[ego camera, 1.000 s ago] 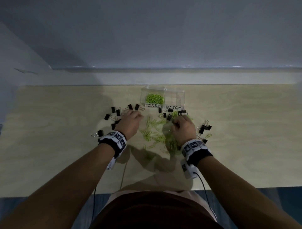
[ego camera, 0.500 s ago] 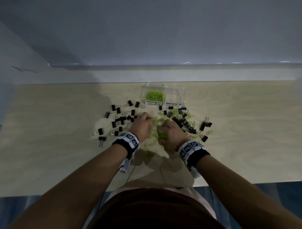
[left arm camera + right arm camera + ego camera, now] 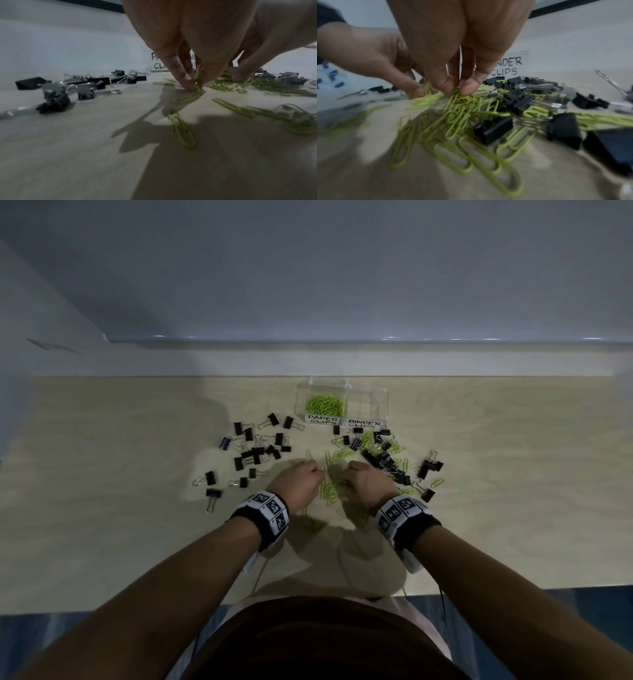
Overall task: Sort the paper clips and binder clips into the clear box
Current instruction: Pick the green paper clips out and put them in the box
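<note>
Green paper clips [image 3: 330,489] [image 3: 458,117] lie loose on the wooden table between my hands. My left hand [image 3: 301,479] [image 3: 195,83] pinches a few green paper clips against the table. My right hand [image 3: 363,481] [image 3: 458,93] pinches a bunch of green paper clips from the pile. Black binder clips [image 3: 257,450] [image 3: 56,86] are scattered to the left, and more [image 3: 387,460] [image 3: 518,98] lie to the right, mixed with paper clips. The clear box [image 3: 383,402] stands behind; its PAPER CLIPS side holds green clips [image 3: 324,405], and its BINDER CLIPS side [image 3: 364,424] looks bare.
The table's front edge [image 3: 137,607] runs close to my body. A pale wall ledge [image 3: 308,361] rises just behind the box. Wrist bands with printed markers [image 3: 270,513] sit on both wrists, with thin cables hanging below.
Both hands have pulled back from near the box toward my body and come together over the green paper clips, now pinching them. Binder clips on both sides have come into view.
</note>
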Tool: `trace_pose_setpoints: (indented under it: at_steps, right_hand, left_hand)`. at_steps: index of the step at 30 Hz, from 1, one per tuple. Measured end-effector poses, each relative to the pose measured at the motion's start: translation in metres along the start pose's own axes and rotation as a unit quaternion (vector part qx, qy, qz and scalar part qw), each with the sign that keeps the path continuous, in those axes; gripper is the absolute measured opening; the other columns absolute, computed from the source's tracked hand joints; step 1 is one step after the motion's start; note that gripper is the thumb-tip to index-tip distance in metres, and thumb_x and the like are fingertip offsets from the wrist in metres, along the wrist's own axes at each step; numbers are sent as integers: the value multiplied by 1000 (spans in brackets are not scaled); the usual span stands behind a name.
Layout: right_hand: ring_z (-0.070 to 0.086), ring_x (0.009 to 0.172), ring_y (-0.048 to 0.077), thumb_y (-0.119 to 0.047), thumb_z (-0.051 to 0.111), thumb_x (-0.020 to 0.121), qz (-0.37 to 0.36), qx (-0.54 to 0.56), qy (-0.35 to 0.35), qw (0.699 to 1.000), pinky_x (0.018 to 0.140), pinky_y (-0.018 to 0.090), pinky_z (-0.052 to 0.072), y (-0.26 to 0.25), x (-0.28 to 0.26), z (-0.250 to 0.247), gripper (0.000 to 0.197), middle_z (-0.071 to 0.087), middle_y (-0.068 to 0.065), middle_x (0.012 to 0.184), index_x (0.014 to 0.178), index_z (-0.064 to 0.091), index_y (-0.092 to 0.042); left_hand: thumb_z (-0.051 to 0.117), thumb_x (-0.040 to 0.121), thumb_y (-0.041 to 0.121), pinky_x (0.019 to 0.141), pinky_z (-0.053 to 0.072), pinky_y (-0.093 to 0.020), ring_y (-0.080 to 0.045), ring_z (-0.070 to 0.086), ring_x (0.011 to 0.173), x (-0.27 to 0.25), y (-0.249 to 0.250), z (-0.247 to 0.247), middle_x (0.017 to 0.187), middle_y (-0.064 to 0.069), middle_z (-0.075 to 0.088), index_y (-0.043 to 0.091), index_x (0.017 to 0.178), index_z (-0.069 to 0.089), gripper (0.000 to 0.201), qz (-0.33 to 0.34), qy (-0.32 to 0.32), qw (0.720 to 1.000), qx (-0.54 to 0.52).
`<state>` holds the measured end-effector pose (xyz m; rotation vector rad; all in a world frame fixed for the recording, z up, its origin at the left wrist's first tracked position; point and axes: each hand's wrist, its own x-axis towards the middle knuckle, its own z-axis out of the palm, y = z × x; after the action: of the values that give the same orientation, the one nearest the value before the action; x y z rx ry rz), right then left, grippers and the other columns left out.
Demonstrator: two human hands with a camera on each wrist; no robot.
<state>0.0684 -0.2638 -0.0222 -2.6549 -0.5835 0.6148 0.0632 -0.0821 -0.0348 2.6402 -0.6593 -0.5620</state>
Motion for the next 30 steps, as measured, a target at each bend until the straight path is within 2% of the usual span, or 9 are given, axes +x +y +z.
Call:
trace_pose_setpoints:
  at_steps: [4, 6, 10, 16, 19, 22, 26, 28, 30]
  right_hand:
    - [59, 67, 19, -18, 68, 80, 81, 127, 56, 987, 65, 26, 53, 12, 4, -9, 8, 63, 3, 77, 77, 67, -10]
    - [63, 67, 15, -13, 74, 76, 133, 221, 95, 961, 61, 20, 52, 13, 8, -22, 6, 66, 1, 73, 75, 68, -14]
    - [67, 64, 16, -7, 73, 73, 144, 332, 179, 915, 62, 28, 58, 4, 30, -57, 5, 72, 5, 71, 73, 71, -11]
    - [69, 71, 13, -15, 75, 73, 144, 363, 259, 883, 66, 29, 59, -9, 89, -94, 6, 72, 0, 74, 75, 70, -18]
    - [68, 74, 11, -12, 75, 75, 158, 347, 243, 892, 72, 29, 59, -12, 105, -95, 7, 72, 1, 80, 79, 71, -16]
    - [67, 81, 14, -10, 71, 78, 138, 269, 228, 926, 80, 30, 57, -5, 99, -92, 15, 72, 4, 90, 92, 71, -12]
    - [65, 71, 23, -2, 62, 78, 54, 153, 249, 955, 70, 40, 57, 18, 65, -70, 10, 70, 9, 82, 81, 70, -7]
    - [62, 70, 26, -2, 58, 78, 44, 95, 208, 972, 66, 40, 56, 29, 50, -51, 13, 67, 10, 81, 79, 69, -7]
    - [61, 79, 30, -5, 57, 79, 53, 41, 155, 986, 69, 39, 54, 35, 41, -36, 16, 64, 10, 90, 88, 70, -8]
  left_hand:
    - [49, 91, 12, 83, 47, -34, -25, 57, 95, 6, -4, -14, 104, -11, 63, 6, 105, 65, 22, -29, 37, 998, -47]
    - [54, 89, 12, 81, 49, -30, -22, 60, 89, 10, -5, -26, 100, -10, 66, 6, 101, 67, 19, -60, 76, 990, -104]
    - [59, 87, 9, 79, 52, -28, -15, 62, 82, 27, -4, -58, 95, -4, 68, 9, 98, 68, 14, -108, 155, 957, -220]
    - [61, 84, 6, 75, 52, -26, -18, 64, 77, 70, -6, -105, 87, -10, 71, 5, 90, 70, 12, -128, 267, 928, -224]
    - [59, 83, 6, 78, 54, -31, -22, 66, 80, 88, -9, -109, 88, -12, 71, 5, 90, 70, 13, -150, 263, 932, -198]
    - [53, 86, 6, 84, 52, -36, -29, 64, 90, 96, -10, -104, 99, -16, 69, 4, 100, 68, 21, -151, 215, 953, -152]
    - [49, 92, 10, 81, 48, -34, -24, 58, 92, 86, -3, -87, 106, -9, 62, 9, 108, 65, 23, -54, 216, 972, -81]
    - [47, 93, 11, 80, 49, -33, -22, 56, 94, 81, 5, -69, 107, -6, 60, 11, 109, 63, 23, 11, 148, 988, -38]
    - [48, 91, 7, 77, 45, -29, -21, 53, 97, 81, 12, -49, 110, -5, 58, 11, 116, 60, 28, 45, 74, 996, 12]
